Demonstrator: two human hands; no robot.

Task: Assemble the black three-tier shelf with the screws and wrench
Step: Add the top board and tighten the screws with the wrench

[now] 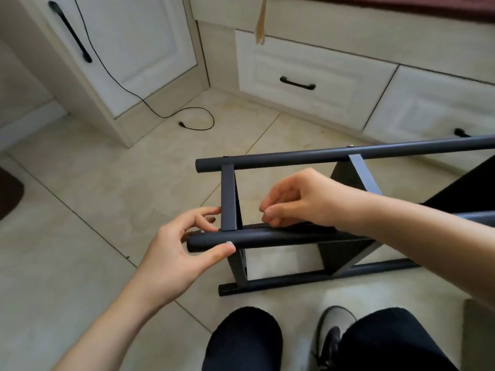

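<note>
The black shelf (308, 159) lies on its side on the tiled floor, its round poles running left to right and its flat shelf boards standing on edge between them. My left hand (184, 250) grips the left end of the near upper pole (267, 238), thumb under it and fingers over it beside the end board (228, 199). My right hand (300, 199) hovers just above the same pole, fingertips pinched together on something too small to make out. No wrench or loose screws are visible.
White cabinets and drawers (308, 84) with black handles line the back. A black cable (187, 116) trails over the floor at the left. My knees (243, 341) and a shoe (332, 336) sit at the bottom edge. A dark mat (8, 194) lies far left.
</note>
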